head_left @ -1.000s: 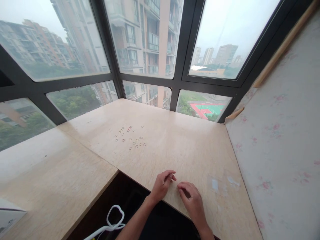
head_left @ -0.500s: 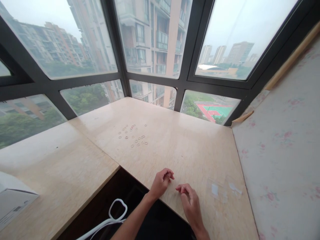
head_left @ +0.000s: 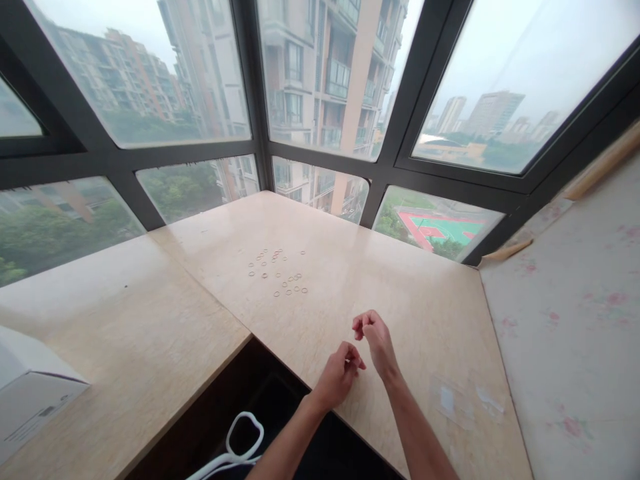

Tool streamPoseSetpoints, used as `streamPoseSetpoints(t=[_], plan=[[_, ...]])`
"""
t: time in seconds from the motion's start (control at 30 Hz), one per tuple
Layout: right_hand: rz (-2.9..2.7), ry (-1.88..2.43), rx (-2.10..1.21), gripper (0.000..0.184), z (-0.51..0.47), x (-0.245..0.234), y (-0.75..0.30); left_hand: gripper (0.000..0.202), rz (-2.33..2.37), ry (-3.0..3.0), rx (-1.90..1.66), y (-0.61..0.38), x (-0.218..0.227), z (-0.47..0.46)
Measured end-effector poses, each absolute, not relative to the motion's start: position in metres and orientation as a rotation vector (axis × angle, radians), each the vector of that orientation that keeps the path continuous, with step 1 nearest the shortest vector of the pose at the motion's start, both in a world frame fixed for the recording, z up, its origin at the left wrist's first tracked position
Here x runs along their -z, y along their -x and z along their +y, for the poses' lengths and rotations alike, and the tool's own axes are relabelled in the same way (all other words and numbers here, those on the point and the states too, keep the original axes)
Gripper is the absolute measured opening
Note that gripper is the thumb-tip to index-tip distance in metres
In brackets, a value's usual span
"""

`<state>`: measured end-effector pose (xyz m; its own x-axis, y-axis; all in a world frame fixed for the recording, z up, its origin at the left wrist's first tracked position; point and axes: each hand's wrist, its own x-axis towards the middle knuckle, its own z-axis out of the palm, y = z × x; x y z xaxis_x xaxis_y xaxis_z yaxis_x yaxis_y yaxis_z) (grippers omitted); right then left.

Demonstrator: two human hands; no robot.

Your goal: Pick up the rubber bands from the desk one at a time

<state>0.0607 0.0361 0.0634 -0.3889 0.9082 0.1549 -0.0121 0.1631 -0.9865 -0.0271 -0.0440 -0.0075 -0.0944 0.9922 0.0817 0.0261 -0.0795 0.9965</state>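
Several small thin rings (head_left: 265, 275) lie scattered on the pale marbled countertop (head_left: 215, 360), a few of them reddish. Nearer to me, my left hand (head_left: 341, 375) is held over the counter's front edge with its fingers curled together. Just beyond it and to the right, my right hand (head_left: 375, 339) is raised with bent fingers, thumb and fingertips drawn close. Both hands are apart from the scattered rings. Whatever is between the fingers of either hand is hidden or too small to make out.
Clear plastic bags (head_left: 453, 400) with white labels lie at the right. A white box (head_left: 37, 393) stands at the left edge. Below the counter's cut-out is a white looped tube-like object (head_left: 245, 433). Dark-framed windows (head_left: 320, 163) and a flowered wall (head_left: 565, 347) bound the counter.
My right hand has moved forward and up, past my left hand. The left has shifted slightly right and nearer to me in the picture. The view has turned a little; the rings lie as before.
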Motion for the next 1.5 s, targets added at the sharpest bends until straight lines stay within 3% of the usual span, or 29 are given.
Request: streamPoseSetpoints(t=[0.27, 0.47, 0.77, 0.93, 1.23, 1.5], plan=[[-2.154, 0.915, -1.024, 0.005, 0.1, -0.041, 0.04, 0.005, 1.093, -1.19, -1.347, 0.032, 0.01, -0.043], [-2.615, 0.929, -0.769, 0.024, 0.128, -0.025, 0.083, 0.005, 1.03, -1.142, -1.381, 0.035, 0.011, -0.042], [-3.102, 0.912, -0.455, 0.012, 0.145, -0.039, 0.104, 0.018, 1.037, -1.272, -1.295, 0.041, 0.008, -0.047], [-3.18, 0.968, -0.524, 0.011, 0.147, -0.049, 0.104, 0.018, 1.036, -1.294, -1.271, 0.043, 0.008, -0.051], [-2.817, 1.061, -1.075, 0.014, 0.132, -0.056, 0.036, 0.018, 1.052, -1.259, -1.287, 0.043, 0.007, -0.051], [-2.309, 1.217, -1.083, 0.01, 0.088, -0.071, -0.074, 0.02, 1.097, -1.282, -1.247, 0.043, 0.009, -0.05]])
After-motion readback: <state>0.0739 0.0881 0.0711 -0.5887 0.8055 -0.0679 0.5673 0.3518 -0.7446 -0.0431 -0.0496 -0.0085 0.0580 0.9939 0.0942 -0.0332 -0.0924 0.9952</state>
